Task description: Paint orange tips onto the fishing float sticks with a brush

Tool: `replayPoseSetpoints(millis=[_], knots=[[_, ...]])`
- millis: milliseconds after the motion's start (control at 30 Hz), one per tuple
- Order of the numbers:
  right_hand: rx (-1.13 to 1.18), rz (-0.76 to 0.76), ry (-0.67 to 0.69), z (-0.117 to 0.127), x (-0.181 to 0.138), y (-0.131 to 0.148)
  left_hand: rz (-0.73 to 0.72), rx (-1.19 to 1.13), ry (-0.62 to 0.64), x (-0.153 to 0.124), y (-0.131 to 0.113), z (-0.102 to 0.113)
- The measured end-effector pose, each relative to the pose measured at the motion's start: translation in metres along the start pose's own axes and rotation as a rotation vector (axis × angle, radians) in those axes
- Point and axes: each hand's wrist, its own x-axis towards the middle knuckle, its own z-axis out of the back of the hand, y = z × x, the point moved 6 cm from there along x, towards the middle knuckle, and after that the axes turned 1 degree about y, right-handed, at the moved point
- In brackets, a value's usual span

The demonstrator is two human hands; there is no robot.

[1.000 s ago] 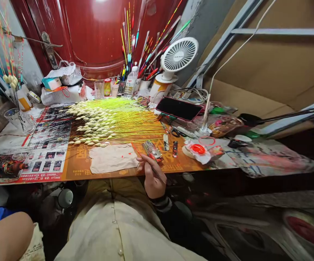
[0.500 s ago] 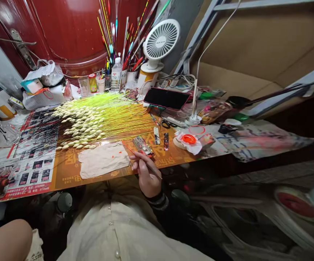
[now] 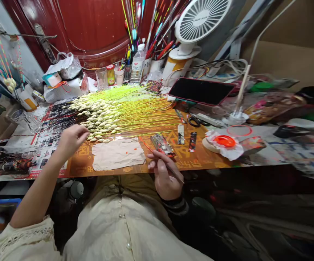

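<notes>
Holding one paintbrush (image 3: 146,145), right hand (image 3: 164,177) closed in a grip, left hand (image 3: 71,141) open beside dozens of floats (image 3: 99,119)

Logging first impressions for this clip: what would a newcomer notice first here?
The eye goes first to the fan of fishing floats, pale bodies and neon yellow-green stems, spread across the printed mat. Behind, tall striped floats stand before a red door. Nearest, the right hand holds a thin brush.

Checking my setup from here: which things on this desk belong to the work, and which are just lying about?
Work: right hand holding a thin brush; left hand; fishing floats; orange-flecked cloth; orange-filled lid.
Lying about: smartphone; desk fan; water bottle; glass tumbler.
</notes>
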Motion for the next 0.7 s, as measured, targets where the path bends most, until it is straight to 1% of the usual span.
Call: replayPoseSetpoints(millis=[100,200,300,467,700], knots=[[-0.022,0.008,0.008,0.0,-0.002,0.001,-0.03,0.069,0.14,-0.009,-0.008,-0.023],[-0.039,0.027,0.014,-0.001,-0.003,0.003,-0.02,0.201,0.158,-0.012,-0.011,-0.047],[-0.056,0.049,0.029,-0.002,-0.004,0.007,-0.032,0.254,0.158,-0.01,-0.011,-0.061],[-0.07,0.096,0.06,-0.004,-0.007,0.012,0.005,0.278,0.141,-0.005,-0.004,-0.062],[-0.154,0.146,0.088,-0.002,-0.006,0.021,0.008,0.215,0.132,-0.01,0.006,-0.058]])
